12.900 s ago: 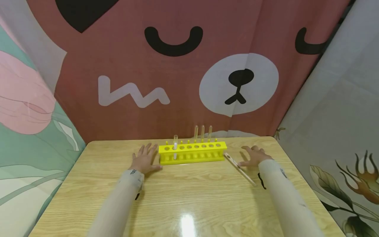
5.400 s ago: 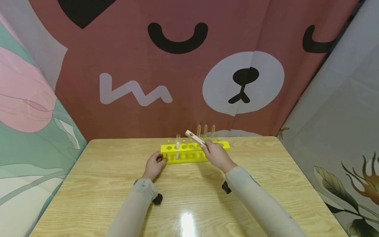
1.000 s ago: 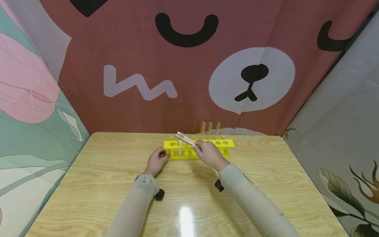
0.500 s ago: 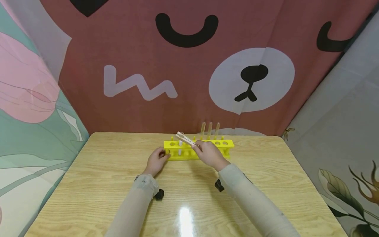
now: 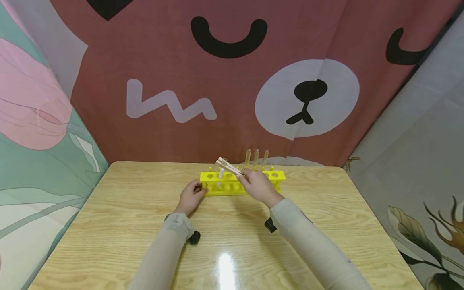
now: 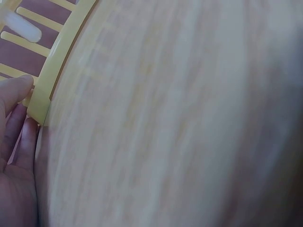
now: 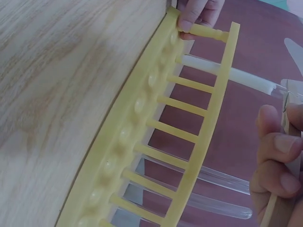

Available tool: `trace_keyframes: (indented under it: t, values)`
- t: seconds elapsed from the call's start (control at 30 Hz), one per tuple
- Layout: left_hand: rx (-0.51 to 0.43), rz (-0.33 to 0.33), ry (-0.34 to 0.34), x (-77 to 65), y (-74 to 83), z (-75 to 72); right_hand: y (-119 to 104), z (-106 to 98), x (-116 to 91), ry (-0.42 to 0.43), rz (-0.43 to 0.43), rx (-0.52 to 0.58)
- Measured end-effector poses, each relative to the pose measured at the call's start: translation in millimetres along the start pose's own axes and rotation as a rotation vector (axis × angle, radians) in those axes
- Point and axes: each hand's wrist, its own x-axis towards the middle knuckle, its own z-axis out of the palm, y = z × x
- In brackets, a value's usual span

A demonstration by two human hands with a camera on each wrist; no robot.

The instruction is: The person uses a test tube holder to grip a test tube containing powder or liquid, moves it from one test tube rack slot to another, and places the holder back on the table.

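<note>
My left hand (image 5: 189,198) grips the left end of the yellow test tube rack (image 5: 232,193), its thumb on the end post (image 7: 203,31) in the right wrist view. My right hand (image 5: 260,187) holds a wooden test tube clamp (image 5: 229,166) slanting up to the left. The clamp's far end is around the top of a test tube (image 5: 221,173) with white contents. This tube tilts slightly and still passes through the rack's second hole from the left. Its rounded bottom (image 6: 29,32) shows between the posts in the left wrist view.
Three clear test tubes (image 5: 256,158) stand upside down on pegs along the rack's back, behind my right hand. The rack stands near the back of the wooden table (image 5: 145,225). A printed bear curtain (image 5: 174,145) hangs right behind the table's back edge.
Since half a second ago my right hand and the clamp have risen slightly, and the white-filled tube has come up with them and tilted. My left hand has stayed on the rack's end.
</note>
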Motion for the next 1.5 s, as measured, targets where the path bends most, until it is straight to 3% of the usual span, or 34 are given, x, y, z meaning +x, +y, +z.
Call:
trace_keyframes:
  t: [0.93, 1.5]
  values:
    - [0.0, 0.01, -0.003, 1.8, -1.1, -0.2, -3, -27, -7, 0.117, 0.022, 0.119]
    - [-0.008, 0.043, -0.007, 1.8, -5.5, -0.5, 5, -34, -16, 0.215, -0.026, 0.136]
